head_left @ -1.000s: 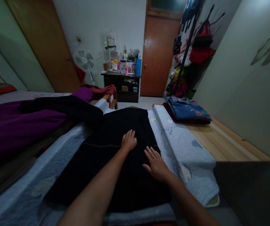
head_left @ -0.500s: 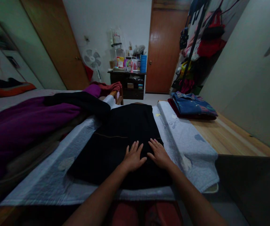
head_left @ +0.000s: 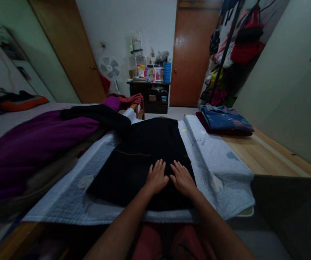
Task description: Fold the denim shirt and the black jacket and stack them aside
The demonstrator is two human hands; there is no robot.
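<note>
A black garment [head_left: 133, 169] with brown stitched lines lies spread flat in front of me; its exact kind I cannot tell. Beneath it is a pale grey-blue patterned cloth [head_left: 71, 202]. My left hand [head_left: 157, 177] rests palm down on the garment, right of its middle, fingers stretched out. Close beside it, my right hand [head_left: 181, 177] lies flat near the garment's right edge, fingers also extended. Both palms touch the fabric and grip nothing. The cloth under the palms is hidden.
Purple clothing [head_left: 47, 133] is heaped at the left, with a black sleeve-like piece across it. On the right, a folded denim garment [head_left: 223, 117] sits atop a dark red one, on a wooden board [head_left: 269, 155]. A fan [head_left: 110, 68] and a dark cabinet [head_left: 147, 94] stand farther back.
My left hand has shifted slightly right, its fingers drawn closer together. My right hand has hardly moved on the garment. The whole view has tilted a little.
</note>
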